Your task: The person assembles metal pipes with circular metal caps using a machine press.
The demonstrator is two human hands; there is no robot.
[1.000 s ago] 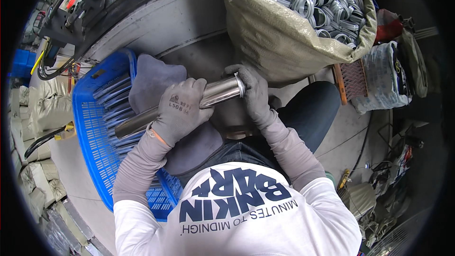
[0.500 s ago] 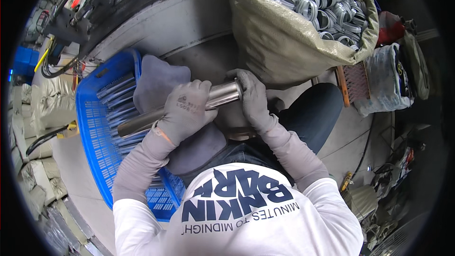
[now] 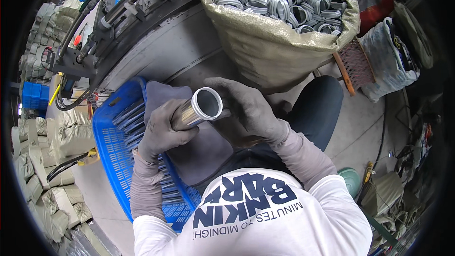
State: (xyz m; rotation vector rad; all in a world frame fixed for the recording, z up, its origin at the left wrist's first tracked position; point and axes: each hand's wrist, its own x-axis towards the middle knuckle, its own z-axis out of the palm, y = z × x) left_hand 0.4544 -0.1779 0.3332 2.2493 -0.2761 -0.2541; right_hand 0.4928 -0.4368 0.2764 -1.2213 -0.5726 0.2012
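My left hand [image 3: 163, 130], in a grey work glove, is closed around a shiny metal tube [image 3: 188, 115]. The tube's near end tilts up toward me, and a white plastic ring [image 3: 219, 97] sits around its mouth. Beside the ring, my gloved right hand [image 3: 249, 111] is open with its fingers stretched out. Its thumb lies close to the ring's edge; whether it touches cannot be made out. The rest of the tube is hidden by the left hand.
A blue plastic basket [image 3: 105, 135] holding several metal tubes stands at my left. A large woven sack [image 3: 279, 54] full of white and grey rings stands ahead. Machine rails [image 3: 137, 16] run along the far left. Wrapped bundles [image 3: 71, 132] are stacked at the left edge.
The tube has turned from lying crosswise to pointing its ringed end up at me. My right hand has come off the tube's end and opened beside it.
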